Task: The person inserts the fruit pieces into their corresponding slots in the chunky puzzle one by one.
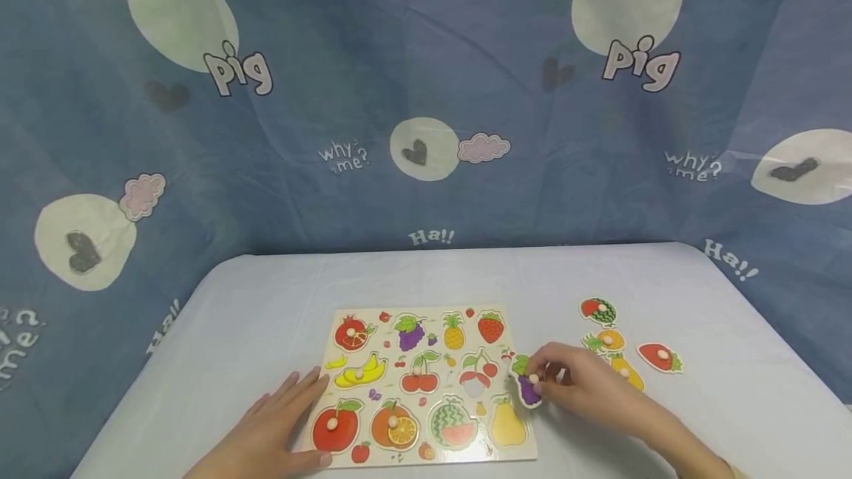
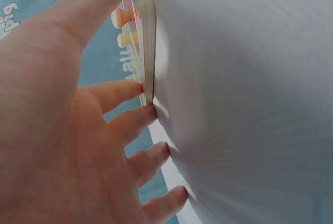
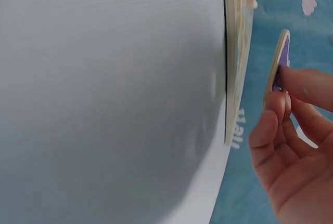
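R hand (image 1: pixel 586 386) pinches grape pc (image 1: pixel 526 390), up by right edge of puzzle board (image 1: pixel 381 458)! L hand (image 1: pixel 269 423), fingers spread, touches left edge; 4 loose pcs (image 1: pixel 610 342) on bench (image 1: pixel 426 279).

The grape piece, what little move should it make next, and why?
I'd probably move the grape piece left over the board, toward the matching grape picture in the top row. The right hand pinches the piece at the board's right edge, and that picture shows no knob, so its spot looks unfilled.
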`<action>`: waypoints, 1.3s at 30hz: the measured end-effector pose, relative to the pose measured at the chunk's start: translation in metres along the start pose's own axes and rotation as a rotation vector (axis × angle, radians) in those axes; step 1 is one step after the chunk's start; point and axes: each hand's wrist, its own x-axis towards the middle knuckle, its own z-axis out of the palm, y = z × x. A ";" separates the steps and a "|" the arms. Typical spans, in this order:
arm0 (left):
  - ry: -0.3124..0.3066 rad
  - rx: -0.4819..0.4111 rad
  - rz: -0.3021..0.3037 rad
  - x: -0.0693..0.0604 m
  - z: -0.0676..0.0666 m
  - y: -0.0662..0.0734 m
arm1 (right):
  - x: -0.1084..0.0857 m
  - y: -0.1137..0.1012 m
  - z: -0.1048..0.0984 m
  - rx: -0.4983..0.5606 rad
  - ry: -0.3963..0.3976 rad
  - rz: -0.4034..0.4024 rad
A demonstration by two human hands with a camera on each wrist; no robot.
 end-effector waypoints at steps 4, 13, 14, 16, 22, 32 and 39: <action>-0.001 -0.002 -0.001 -0.001 0.000 0.001 | 0.010 -0.004 0.002 -0.004 0.007 -0.048; -0.001 0.001 -0.004 -0.001 0.001 0.000 | 0.031 -0.014 0.003 0.016 -0.031 -0.124; -0.001 0.002 -0.005 -0.001 0.001 -0.001 | 0.034 -0.015 0.003 0.016 -0.036 -0.126; -0.003 0.000 -0.008 -0.001 0.001 -0.001 | 0.039 -0.016 0.003 0.015 -0.044 -0.128; -0.003 -0.015 -0.013 -0.001 0.001 -0.001 | 0.057 -0.018 0.005 -0.008 -0.048 -0.122; -0.008 -0.022 -0.019 -0.002 0.001 0.000 | 0.083 -0.029 0.014 -0.001 -0.066 -0.106; -0.006 -0.018 -0.003 -0.002 0.000 -0.001 | 0.099 -0.035 0.019 0.022 -0.069 -0.114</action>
